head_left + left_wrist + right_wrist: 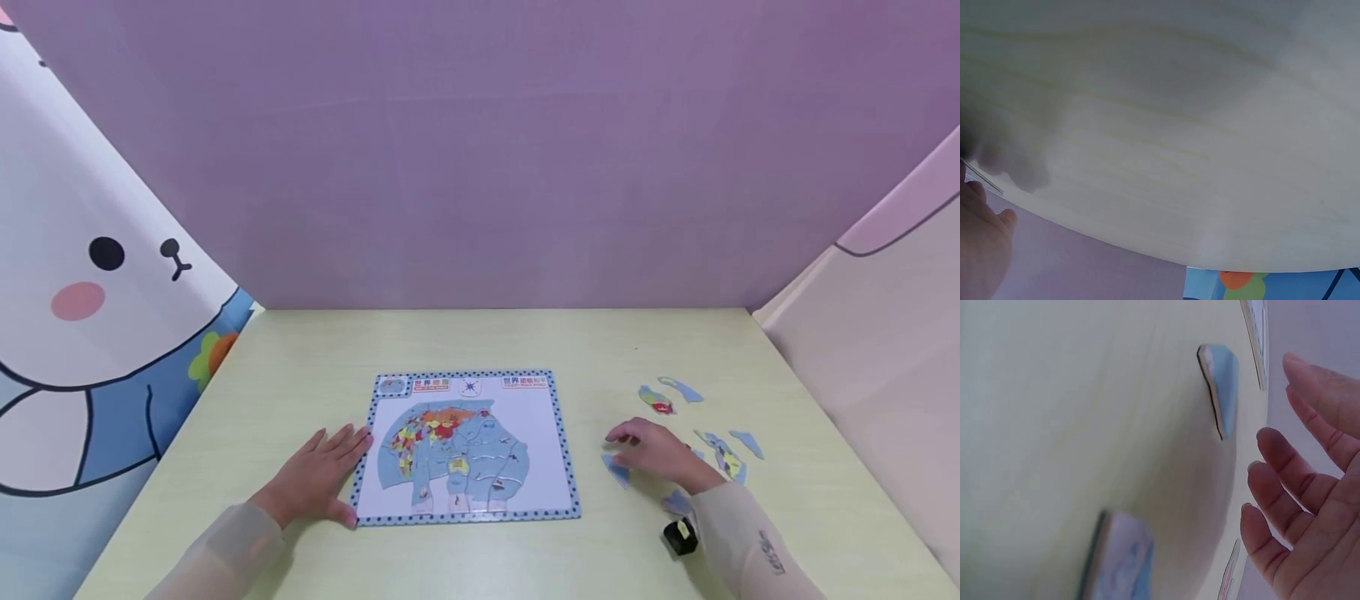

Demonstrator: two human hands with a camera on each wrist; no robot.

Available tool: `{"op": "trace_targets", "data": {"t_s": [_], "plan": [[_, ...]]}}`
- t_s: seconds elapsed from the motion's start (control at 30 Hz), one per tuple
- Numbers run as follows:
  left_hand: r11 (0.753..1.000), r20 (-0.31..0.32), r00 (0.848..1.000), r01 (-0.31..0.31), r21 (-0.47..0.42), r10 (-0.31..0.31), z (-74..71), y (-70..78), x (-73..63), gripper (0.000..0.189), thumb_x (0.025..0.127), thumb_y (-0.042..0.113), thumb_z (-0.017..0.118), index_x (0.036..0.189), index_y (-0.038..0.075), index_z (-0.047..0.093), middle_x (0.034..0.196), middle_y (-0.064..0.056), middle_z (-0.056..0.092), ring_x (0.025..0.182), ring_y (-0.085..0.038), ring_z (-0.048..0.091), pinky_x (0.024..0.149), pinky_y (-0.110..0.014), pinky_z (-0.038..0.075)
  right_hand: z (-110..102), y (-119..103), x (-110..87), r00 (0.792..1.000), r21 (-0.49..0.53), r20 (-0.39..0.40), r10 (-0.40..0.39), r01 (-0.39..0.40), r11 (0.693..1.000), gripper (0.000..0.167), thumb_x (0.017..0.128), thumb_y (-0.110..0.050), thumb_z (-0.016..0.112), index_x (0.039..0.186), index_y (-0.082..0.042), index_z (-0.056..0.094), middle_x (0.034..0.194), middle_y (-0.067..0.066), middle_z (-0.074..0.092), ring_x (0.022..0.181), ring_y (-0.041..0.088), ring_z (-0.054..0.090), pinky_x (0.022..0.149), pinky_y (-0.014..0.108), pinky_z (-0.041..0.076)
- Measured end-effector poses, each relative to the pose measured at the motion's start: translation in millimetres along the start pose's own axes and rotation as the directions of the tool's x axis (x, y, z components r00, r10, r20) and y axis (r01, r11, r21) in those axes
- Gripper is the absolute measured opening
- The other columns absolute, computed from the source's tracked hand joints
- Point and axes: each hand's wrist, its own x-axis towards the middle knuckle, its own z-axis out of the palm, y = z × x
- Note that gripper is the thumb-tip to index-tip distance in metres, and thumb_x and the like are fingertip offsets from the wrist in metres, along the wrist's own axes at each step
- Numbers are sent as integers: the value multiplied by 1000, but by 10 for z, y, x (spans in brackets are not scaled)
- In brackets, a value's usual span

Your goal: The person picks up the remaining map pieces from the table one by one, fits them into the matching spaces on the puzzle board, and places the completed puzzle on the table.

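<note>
A world map puzzle board (564, 450) with a dotted blue border lies on the table, its joined map pieces (487, 446) covering part of the white middle. My left hand (318, 473) is spread flat, fingertips at the board's left edge; the left wrist view shows only part of this hand (982, 244). To the board's right, my right hand (652, 450) hovers with loosely bent fingers beside a small blue puzzle piece (615, 472). In the right wrist view the fingers (1285, 456) are apart, holding nothing, and a blue piece (1227, 378) lies on the table.
Loose puzzle pieces lie around my right hand: a green and red one (657, 400), a blue one (682, 389), a yellow and blue one (726, 457) and others. A small black object (680, 537) sits by the right sleeve. A purple cloth wall (495, 167) stands behind the table.
</note>
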Motion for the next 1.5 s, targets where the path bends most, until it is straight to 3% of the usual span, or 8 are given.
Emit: {"op": "trace_targets", "data": {"t_s": [0.23,0.6,1.0,1.27,1.5], "plan": [[1000,5,1000,11,2,-11,-5,-10,-5,117,63,77,63,147,1,33,154,-15,30,141,-40,21,110,-62,15,-50,0,-36,1000,8,13,-5,5,1000,28,79,-8,75,105,-3,67,100,3,62,94,23,57,83,41,47],[1000,17,1000,20,-23,-20,-64,17,-22,116,63,74,66,147,1,33,154,-15,29,142,-39,20,111,-62,13,-65,-4,-70,999,22,44,19,-20,1000,28,80,-5,75,106,-2,66,99,3,61,92,21,55,79,38,48],[1000,-5,1000,11,-12,-11,-4,-5,12,118,62,76,65,147,1,33,153,-15,31,141,-39,22,110,-62,14,-38,60,-102,999,25,46,-11,10,1000,27,79,-5,75,104,-2,66,98,3,62,89,21,55,78,36,48],[1000,-1,1000,5,-27,-5,-25,15,-10,118,62,74,67,147,0,33,153,-16,30,142,-39,20,110,-62,13,-15,73,-82,995,2,82,63,-63,998,33,76,-12,77,106,-3,66,85,1,54,78,18,48,69,33,42],[1000,2,1000,-3,-6,3,-33,26,-3,118,61,74,68,146,0,34,153,-16,31,142,-39,19,111,-62,14,10,49,-70,995,-27,97,30,-27,999,39,75,-17,81,107,-2,66,89,1,54,81,18,46,71,34,42]]}}
